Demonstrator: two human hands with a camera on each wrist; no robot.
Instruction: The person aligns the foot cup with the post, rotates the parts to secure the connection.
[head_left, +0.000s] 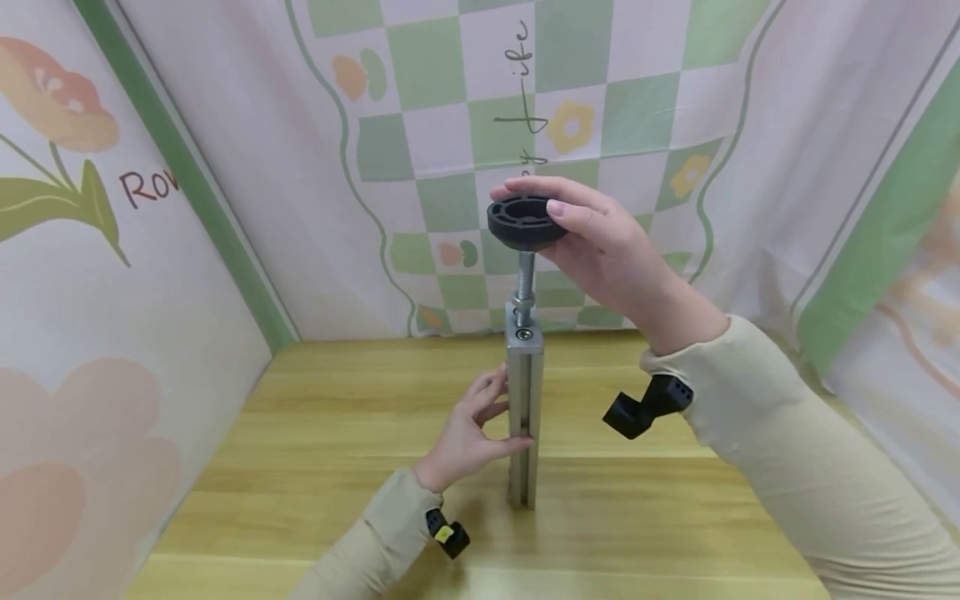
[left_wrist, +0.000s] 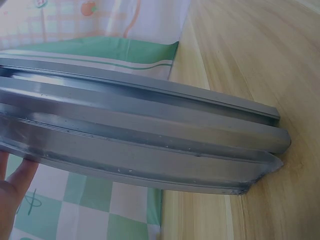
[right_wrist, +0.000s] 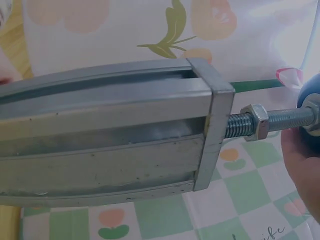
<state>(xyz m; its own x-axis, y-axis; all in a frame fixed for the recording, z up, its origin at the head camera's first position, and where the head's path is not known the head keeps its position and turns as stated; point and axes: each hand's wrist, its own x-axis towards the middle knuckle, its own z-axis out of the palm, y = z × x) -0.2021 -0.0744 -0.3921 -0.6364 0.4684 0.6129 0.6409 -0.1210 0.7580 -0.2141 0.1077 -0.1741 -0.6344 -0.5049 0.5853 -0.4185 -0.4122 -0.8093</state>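
A slotted aluminium profile point(head_left: 525, 417) stands upright on the wooden table, its lower end close to the tabletop in the left wrist view. My left hand point(head_left: 468, 433) holds it from the left, thumb across the near face and fingers behind. A metal end plate point(right_wrist: 212, 125) caps the top. From this plate rises a threaded rod point(head_left: 527, 275) with a hex nut point(right_wrist: 257, 121) around it, a little off the plate. Topping the rod is a round black levelling foot point(head_left: 517, 223), ribbed face up. My right hand point(head_left: 600, 237) grips the foot's rim from the right, thumb near, fingers behind.
The wooden table point(head_left: 315, 467) reaches back to a checkered green and white curtain point(head_left: 435, 150). Printed cloth point(head_left: 150, 292) also hangs at the left. Each wrist wears a small black camera mount point(head_left: 648, 406).
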